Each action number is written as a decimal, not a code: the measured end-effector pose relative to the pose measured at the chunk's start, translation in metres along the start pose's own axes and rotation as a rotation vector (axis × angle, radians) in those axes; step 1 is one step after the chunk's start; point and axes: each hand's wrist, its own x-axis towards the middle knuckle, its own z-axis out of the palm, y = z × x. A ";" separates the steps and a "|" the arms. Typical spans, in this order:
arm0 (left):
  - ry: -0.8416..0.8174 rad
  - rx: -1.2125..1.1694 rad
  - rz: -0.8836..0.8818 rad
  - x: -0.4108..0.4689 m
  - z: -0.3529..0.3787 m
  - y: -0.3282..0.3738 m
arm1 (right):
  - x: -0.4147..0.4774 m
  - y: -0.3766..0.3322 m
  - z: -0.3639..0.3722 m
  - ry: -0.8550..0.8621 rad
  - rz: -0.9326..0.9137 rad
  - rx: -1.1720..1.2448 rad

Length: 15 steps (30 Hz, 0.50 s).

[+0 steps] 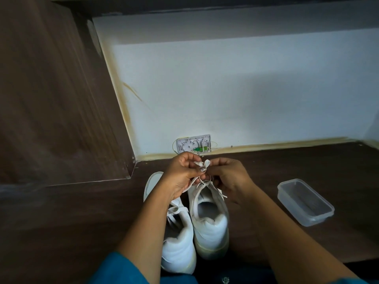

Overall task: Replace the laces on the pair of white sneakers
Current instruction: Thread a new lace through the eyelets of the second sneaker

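Two white sneakers stand side by side on the dark wooden desk, heels toward me: the left sneaker [178,240] and the right sneaker [210,222]. A white lace [200,193] runs up from the right sneaker's eyelets to both hands. My left hand [181,175] pinches a loop of that lace above the shoe's toe end. My right hand [225,177] pinches the other loop beside it, fingertips almost touching. The loops' ends [202,163] stick up between my thumbs. My left forearm hides part of the left sneaker.
A clear plastic container [305,201] sits open on the desk to the right of the shoes. A small white wall box [194,144] with green parts and thin wires is fixed low on the white wall behind. A wooden side panel [57,99] rises at left.
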 end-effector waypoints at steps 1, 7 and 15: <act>0.006 0.000 -0.009 0.000 0.000 0.000 | 0.001 0.000 -0.001 -0.010 -0.004 -0.026; 0.004 0.050 0.042 0.000 -0.003 0.000 | 0.000 -0.003 -0.005 -0.093 0.001 -0.038; -0.083 0.323 0.157 -0.001 -0.011 0.001 | 0.002 -0.003 0.004 0.071 0.009 -0.173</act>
